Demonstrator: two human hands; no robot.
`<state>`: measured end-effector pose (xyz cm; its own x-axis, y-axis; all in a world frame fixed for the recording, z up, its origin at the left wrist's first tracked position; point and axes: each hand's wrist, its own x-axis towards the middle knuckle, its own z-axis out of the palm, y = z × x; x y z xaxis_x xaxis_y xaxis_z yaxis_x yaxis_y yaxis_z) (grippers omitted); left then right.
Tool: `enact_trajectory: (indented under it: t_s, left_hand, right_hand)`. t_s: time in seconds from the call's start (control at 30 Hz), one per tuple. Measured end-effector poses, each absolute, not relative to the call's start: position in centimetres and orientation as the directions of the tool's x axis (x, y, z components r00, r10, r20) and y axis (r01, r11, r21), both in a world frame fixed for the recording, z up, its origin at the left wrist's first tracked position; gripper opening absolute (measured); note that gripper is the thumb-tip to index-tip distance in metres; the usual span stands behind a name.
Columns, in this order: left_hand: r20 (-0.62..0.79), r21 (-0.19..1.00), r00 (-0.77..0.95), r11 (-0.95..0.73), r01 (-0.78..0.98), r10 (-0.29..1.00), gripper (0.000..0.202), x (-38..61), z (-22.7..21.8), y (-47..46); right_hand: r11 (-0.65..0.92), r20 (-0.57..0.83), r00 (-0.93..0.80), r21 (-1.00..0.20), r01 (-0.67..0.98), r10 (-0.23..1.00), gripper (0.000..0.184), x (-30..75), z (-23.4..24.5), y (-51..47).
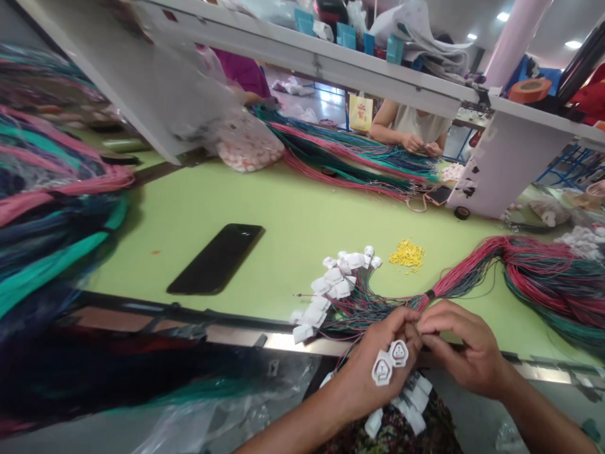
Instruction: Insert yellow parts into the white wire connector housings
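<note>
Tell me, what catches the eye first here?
At the bottom centre two hands meet: the left hand holds white connectors, the right hand touches its fingertips. Beside them pink and green wires fan rightward, and a black phone lies on the green table.

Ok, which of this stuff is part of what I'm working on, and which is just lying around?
In use: white connectors in left hand; right hand pinching beside it; wire bundle; connector pile.
Lying about: phone; plastic bag; orange tape roll.
</note>
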<state>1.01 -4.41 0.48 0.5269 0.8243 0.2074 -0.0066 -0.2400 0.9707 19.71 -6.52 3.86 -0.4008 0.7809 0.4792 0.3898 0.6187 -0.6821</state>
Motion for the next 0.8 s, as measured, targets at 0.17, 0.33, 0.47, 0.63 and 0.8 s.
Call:
enact_trajectory:
  t_s: [0.17, 0.33, 0.47, 0.63, 0.8]
  left_hand:
    - [0.203, 0.972, 0.528, -0.234, -0.008, 0.825, 0.023, 1.4, 0.4, -3.9]
    - [0.208, 0.977, 0.514, -0.205, -0.064, 0.832, 0.037, 1.3, 0.4, -4.1]
    - [0.113, 0.971, 0.491, 0.009, -0.24, 0.864, 0.031, 0.8, 0.2, -4.6]
    - [0.035, 0.949, 0.524, 0.136, -0.284, 0.851, 0.02, 0.9, -0.3, -4.5]
    - [0.018, 0.958, 0.513, 0.132, -0.254, 0.858, 0.022, 1.2, -0.9, -4.4]
  right_hand:
    - [0.661, 0.465, -0.501, -0.666, 0.345, 0.73, 0.04, 19.0, 5.2, -6.2]
    - [0.675, 0.487, -0.497, -0.662, 0.326, 0.718, 0.032, 18.5, 4.7, -5.8]
    - [0.596, 0.471, -0.377, -0.716, 0.365, 0.797, 0.03, 19.9, 3.4, -6.2]
    - [0.515, 0.389, -0.362, -0.77, 0.377, 0.847, 0.016, 22.2, 2.6, -4.7]
    - [0.282, 0.224, -0.177, -0.645, 0.71, 0.958, 0.008, 24.5, 0.1, 0.5]
